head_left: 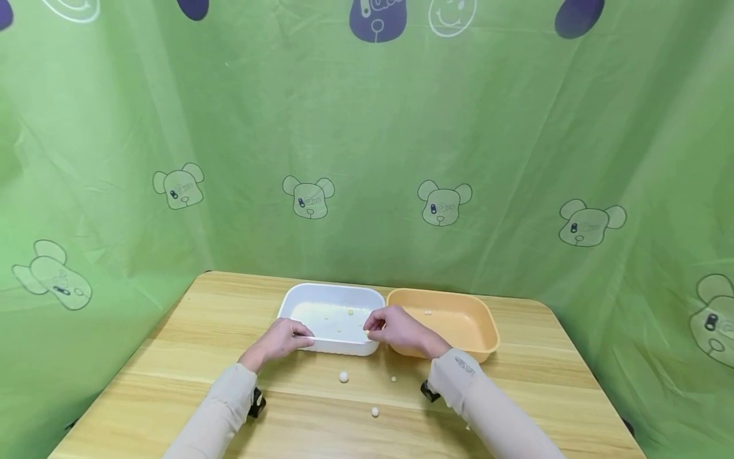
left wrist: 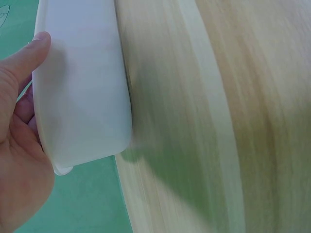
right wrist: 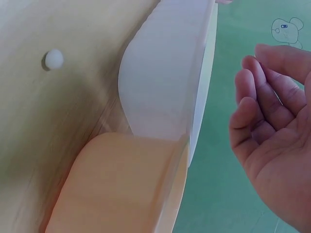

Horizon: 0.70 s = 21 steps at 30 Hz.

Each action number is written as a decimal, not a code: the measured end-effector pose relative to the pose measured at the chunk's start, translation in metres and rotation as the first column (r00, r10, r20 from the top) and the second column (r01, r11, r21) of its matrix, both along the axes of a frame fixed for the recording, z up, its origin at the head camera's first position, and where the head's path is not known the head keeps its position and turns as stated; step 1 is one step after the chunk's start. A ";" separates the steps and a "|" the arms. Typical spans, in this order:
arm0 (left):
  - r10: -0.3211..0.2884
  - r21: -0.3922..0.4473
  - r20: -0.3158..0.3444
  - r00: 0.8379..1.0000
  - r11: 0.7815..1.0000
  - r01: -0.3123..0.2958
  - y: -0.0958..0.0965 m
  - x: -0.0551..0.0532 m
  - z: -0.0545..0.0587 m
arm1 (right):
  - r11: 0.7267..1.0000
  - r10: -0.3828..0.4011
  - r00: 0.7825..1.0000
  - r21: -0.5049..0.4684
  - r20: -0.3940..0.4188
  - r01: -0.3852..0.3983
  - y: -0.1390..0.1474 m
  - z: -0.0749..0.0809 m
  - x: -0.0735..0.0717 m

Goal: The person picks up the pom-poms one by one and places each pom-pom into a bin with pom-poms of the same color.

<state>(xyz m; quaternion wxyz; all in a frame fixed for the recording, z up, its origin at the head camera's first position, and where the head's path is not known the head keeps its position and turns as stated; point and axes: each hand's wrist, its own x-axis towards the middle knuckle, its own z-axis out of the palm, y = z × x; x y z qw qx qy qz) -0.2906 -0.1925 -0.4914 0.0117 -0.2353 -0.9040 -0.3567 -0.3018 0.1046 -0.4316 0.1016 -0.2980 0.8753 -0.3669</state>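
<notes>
Table (head_left: 201, 357) with a wood grain bears a white tray (head_left: 342, 348), and the left hand (head_left: 278, 339) is clamped on that tray's near wall toward its left end, thumb on the outside and the other fingers behind the rim. Above the white tray's near right corner, the right hand (head_left: 397, 327) has its thumb and fingertips together on a small yellowish ball (head_left: 367, 332); the right wrist view shows the fingertips meeting, with the ball hidden. On the white tray's floor lie a yellow ball (head_left: 351, 312) and a few tiny pale balls (head_left: 339, 331), spread apart. An orange tray (head_left: 484, 322) stands just to the right of the white tray; whether the two touch, I cannot tell. Two tiny white balls (head_left: 427, 313) sit side by side in it. On the near side of the white tray lies a large white ball (head_left: 344, 377), with a smaller white ball (head_left: 375, 412) farther from the tray and more to the right, and a tiny ball (head_left: 394, 379) off the tray's near right corner. Behind the white tray hangs a green curtain (head_left: 367, 127) printed with bear heads.
</notes>
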 end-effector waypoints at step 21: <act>0.000 -0.010 -0.004 1.000 1.000 0.000 0.000 -0.001 -0.001 | 0.999 -0.027 0.998 0.041 -0.049 0.029 -0.009 -0.006 -0.031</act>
